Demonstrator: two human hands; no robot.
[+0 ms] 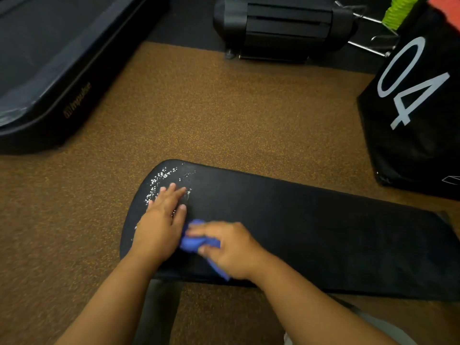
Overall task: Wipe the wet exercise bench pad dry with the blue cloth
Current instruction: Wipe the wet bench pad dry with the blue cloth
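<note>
At the far left stands one dark machine base [37,78] on the brown speckled floor [199,115]; it has no part in the task.

Next comes the rounded end of the one black bench pad [311,232], which lies across the lower middle of the view. Many small water drops [159,181] shine on this end, too many to count, so I judge the drying is not finished here.

The left hand [161,220] lies flat on the pad among the drops, its fingers straight and a little apart, holding nothing. It probably steadies the pad or the body while the other hand works.

Just beside it, the right hand [229,247] presses the one blue cloth [196,241] onto the pad, with fingers curled over the bunched cloth. The hand is blurred, so the exact grip I cannot tell. The cloth lies on the pad, touching the left hand's edge and close to the wet area, probably because that part must be wiped next.

Behind, there is one black weight block [283,28], and at the right one black box [418,108] marked "04".
</note>
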